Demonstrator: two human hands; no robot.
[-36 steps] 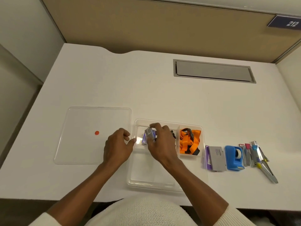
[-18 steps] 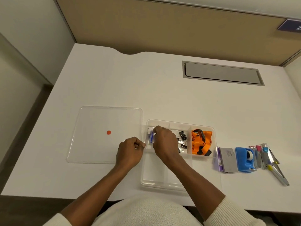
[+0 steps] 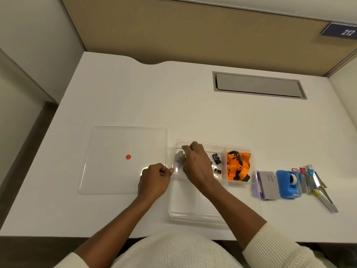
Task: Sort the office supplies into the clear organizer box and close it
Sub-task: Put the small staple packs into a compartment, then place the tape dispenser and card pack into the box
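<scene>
Clear organizer box (image 3: 239, 149) sits open on the desk (image 3: 173, 105), right hand (image 3: 196, 164) pinching a small item into its rear-left compartment, curled empty left hand (image 3: 154, 180) steadying the box's left rim.

Single view only, head-mounted wide-angle. Looks forward and steeply down onto white desk (image 3: 135, 97) from seated person's side; torso and both forearms enter from bottom edge. Near range: organizer box (image 3: 197, 213) low centre, lid (image 3: 108, 144) left of it. Partition wall (image 3: 193, 35) fills top. Straight edges bow near frame borders. No second view, no overlap.
</scene>
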